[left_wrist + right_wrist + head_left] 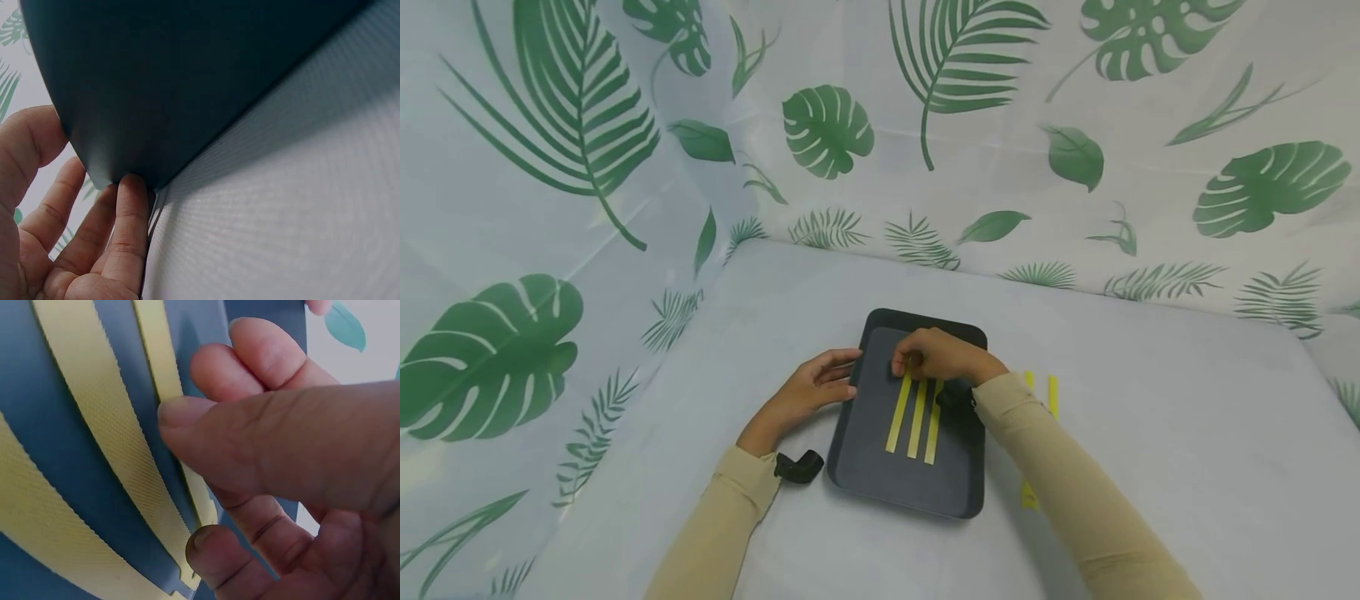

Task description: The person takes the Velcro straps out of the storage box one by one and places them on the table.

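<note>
A pale surface (1187,433) spreads wide; a white sheet (1000,158) printed with green leaves (822,129) rises behind it and along its left side; a broad split leaf (493,346) is printed at far left; a feathery frond (953,50) arches near the top centre.

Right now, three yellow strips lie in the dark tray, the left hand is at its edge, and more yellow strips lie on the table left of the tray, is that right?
Not quite: the head view shows the other yellow strips on the table right of the dark tray. Three yellow strips do lie in it, and the left hand is at its edge.
</note>
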The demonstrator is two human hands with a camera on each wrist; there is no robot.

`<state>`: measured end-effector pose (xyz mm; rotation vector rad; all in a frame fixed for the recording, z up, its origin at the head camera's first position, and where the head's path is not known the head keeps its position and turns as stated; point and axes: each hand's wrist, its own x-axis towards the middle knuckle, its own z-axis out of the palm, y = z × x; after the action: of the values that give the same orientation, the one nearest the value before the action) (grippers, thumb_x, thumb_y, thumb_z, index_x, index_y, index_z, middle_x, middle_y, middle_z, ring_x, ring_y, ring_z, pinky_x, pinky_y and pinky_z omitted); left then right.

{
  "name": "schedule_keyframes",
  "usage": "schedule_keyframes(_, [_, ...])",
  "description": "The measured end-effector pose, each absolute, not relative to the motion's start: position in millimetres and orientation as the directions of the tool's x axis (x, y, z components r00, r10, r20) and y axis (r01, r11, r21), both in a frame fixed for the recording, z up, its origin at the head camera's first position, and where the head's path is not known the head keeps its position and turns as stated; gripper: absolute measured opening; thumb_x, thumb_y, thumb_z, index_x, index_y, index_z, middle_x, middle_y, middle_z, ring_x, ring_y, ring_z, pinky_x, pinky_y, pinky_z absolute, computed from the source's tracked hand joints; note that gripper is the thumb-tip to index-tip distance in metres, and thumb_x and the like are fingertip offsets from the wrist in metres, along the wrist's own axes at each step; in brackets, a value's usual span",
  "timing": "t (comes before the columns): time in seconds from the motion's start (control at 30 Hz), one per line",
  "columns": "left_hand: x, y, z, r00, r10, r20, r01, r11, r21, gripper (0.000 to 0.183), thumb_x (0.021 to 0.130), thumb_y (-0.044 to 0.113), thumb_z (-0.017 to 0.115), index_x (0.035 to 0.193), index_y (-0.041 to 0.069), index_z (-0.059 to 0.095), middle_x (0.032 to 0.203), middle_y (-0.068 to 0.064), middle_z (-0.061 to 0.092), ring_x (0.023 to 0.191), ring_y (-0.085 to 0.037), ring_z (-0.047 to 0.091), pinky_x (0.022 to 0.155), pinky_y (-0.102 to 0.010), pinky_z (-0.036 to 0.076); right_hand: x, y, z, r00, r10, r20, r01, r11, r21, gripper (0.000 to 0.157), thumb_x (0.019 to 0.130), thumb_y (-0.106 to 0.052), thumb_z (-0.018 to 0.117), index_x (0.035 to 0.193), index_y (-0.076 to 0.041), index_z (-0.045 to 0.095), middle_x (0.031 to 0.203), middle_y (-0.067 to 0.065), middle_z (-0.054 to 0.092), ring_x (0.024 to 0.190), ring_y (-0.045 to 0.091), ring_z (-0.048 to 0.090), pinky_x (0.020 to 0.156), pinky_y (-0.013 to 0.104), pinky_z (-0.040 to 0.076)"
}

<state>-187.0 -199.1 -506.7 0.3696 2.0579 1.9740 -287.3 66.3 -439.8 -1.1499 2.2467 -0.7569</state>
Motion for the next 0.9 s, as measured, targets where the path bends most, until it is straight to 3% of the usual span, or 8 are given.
schedule_keyframes(0.3, [-188.4, -198.7, -505.7, -0.93, 0.368, -0.014, -0.003, 0.03, 1.0, 0.065, 0.102, -0.001, 0.07, 0.161, -0.005, 0.044, 0.166, -0.025, 0.044, 0.152, -0.045, 0.044, 0.116, -0.043, 0.051, -290.2, 61.3, -443.8, -0.485, -0.861, -0.152, -0.602, 0.454, -0.657, 0.029, 0.091, 0.023, 0.063, 0.093, -0.004, 0.073, 0.093, 0.004, 0.071, 0.076, 0.013, 0.062, 0.07, 0.033, 0.054])
schedule_keyframes(0.9, [-190.7, -200.3, -509.5, -0.931, 0.365, 0.001, 0.001, 0.0, 1.0, 0.064, 0.1, -0.005, 0.069, 0.159, -0.008, 0.044, 0.164, -0.027, 0.045, 0.152, -0.045, 0.044, 0.114, -0.035, 0.051, -288.1, 49.6, -439.3, -0.504, -0.853, -0.133, -0.618, 0.464, -0.635, 0.03, 0.092, 0.022, 0.064, 0.092, -0.007, 0.073, 0.089, -0.001, 0.069, 0.078, 0.012, 0.058, 0.073, 0.032, 0.051])
